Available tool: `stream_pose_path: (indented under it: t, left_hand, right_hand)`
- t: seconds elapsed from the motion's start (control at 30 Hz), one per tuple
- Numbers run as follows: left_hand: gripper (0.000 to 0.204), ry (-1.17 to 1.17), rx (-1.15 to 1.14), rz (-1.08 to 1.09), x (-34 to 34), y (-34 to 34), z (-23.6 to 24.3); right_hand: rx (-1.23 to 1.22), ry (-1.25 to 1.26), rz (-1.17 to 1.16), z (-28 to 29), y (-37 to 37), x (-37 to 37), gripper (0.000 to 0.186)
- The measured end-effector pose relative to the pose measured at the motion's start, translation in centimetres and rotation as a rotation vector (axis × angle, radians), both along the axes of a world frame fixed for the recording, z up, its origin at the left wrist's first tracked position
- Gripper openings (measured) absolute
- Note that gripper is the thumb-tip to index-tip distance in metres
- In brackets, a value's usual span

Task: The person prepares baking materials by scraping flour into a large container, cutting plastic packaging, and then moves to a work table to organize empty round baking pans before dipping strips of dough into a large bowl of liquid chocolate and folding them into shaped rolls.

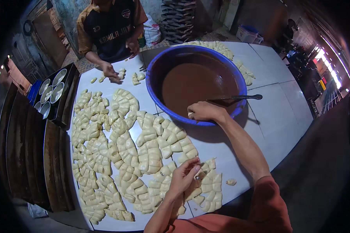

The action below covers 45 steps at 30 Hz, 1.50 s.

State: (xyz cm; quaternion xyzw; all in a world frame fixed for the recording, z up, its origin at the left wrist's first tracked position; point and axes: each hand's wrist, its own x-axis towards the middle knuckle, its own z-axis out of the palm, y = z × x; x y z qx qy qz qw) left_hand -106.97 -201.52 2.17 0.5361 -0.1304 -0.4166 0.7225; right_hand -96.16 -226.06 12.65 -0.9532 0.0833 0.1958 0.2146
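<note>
A large blue basin stands on the table with brown liquid in it. My right hand reaches over its near rim, fingers closed, a pale dough piece showing at the fingertips above the liquid. A dark-handled utensil rests across the rim just beyond that hand. Lower down, my left hand is curled with thumb and fingers close together over the near dough pieces; what it pinches, if anything, is mostly hidden. Many cut, pale dough pieces cover the table's left half in fan-shaped clusters.
Across the white-tiled table, another person handles small dough pieces. More dough lies behind the basin, and one bit sits alone near me. Metal bowls in a dark tray and long dark boards stand at the left.
</note>
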Motion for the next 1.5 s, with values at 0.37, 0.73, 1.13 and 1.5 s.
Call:
stream_pose_path:
  t: [0.37,0.73,1.13,1.5]
  left_hand:
    - [0.041,-0.069,-0.109,0.021,3.5,-4.1,4.6]
    - [0.03,0.389,-0.302,0.077,1.3,-5.2,2.7]
    - [0.031,-0.027,0.004,0.257,-1.8,-5.4,3.0]
    - [0.032,0.071,0.083,-0.142,1.6,-5.1,4.6]
  right_hand:
    - [1.332,-0.219,-0.441,2.6,0.6,-5.3,0.014]
    - [1.525,-0.508,-0.719,-2.8,3.5,-17.0,0.026]
    - [0.244,-0.987,-0.595,-6.3,10.2,-20.5,0.02]
    - [1.442,-0.59,-0.957,-5.6,9.3,-21.7,0.02]
